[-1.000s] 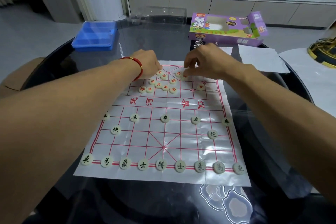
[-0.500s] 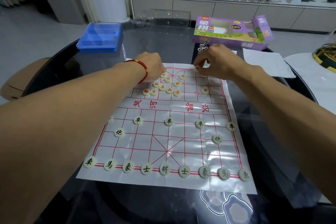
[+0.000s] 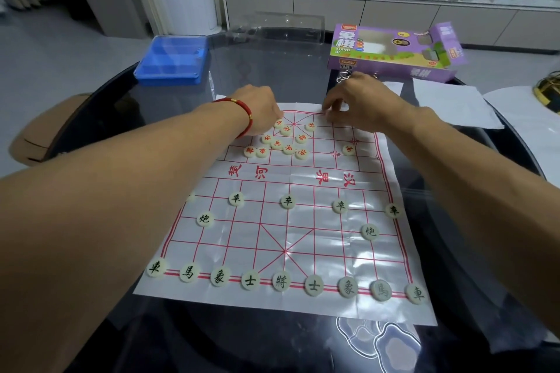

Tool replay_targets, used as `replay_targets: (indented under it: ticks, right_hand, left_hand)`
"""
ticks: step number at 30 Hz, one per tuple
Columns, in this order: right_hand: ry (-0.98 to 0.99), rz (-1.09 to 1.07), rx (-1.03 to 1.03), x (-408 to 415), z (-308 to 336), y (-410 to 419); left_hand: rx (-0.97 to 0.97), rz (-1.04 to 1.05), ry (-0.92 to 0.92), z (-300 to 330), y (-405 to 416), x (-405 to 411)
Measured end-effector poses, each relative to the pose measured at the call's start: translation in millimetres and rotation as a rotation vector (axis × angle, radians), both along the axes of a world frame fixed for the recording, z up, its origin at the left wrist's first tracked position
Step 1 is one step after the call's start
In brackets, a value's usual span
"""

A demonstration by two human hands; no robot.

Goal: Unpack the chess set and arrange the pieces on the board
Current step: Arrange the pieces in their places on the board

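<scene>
**Both hands at the far edge of the xiangqi board**

The right hand (image 3: 362,106) is up at the board's far edge, fingers curled and pinched together right of the palace lines — whether a piece sits between them cannot be told. The left hand (image 3: 260,112), red cord bracelet (image 3: 242,113) on its wrist, rests knuckles-up at the far-left part of the board, fingertips hidden, so its grip cannot be told either.

Just below it, a loose cluster of red-lettered pieces (image 3: 280,142) lies bunched off the grid points, with one red piece (image 3: 348,149) apart to the right. The plastic board sheet (image 3: 303,239) lies flat on the dark glass table (image 3: 181,327). Black-lettered pieces are set: nine in the back row (image 3: 281,281) along the near edge, two cannons and the soldiers above.

At the table's far edge: the purple xiangqi box (image 3: 391,51) on the right, a blue plastic case (image 3: 172,60) on the left, a clear tray (image 3: 275,29) between them.
</scene>
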State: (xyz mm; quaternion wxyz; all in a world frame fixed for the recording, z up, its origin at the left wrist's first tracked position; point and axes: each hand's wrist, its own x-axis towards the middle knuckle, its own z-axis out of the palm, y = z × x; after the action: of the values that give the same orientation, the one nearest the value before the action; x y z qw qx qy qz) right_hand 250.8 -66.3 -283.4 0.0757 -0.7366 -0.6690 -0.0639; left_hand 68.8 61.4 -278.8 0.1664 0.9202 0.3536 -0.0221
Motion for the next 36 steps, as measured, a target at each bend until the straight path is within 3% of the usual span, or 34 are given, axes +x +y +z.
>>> replay_targets:
  ticks: [7,25,36]
  right_hand:
    - [-0.115,-0.04,-0.009,4,4,-4]
    - [-0.056,0.059,0.002,-19,10,-7]
    - [-0.02,0.103,-0.095,-32,11,8]
  left_hand:
    - [0.001,0.005,0.0,3,-2,0]
    - [-0.026,0.009,-0.02,3,-3,-2]
    - [-0.023,0.013,-0.031,4,-4,0]
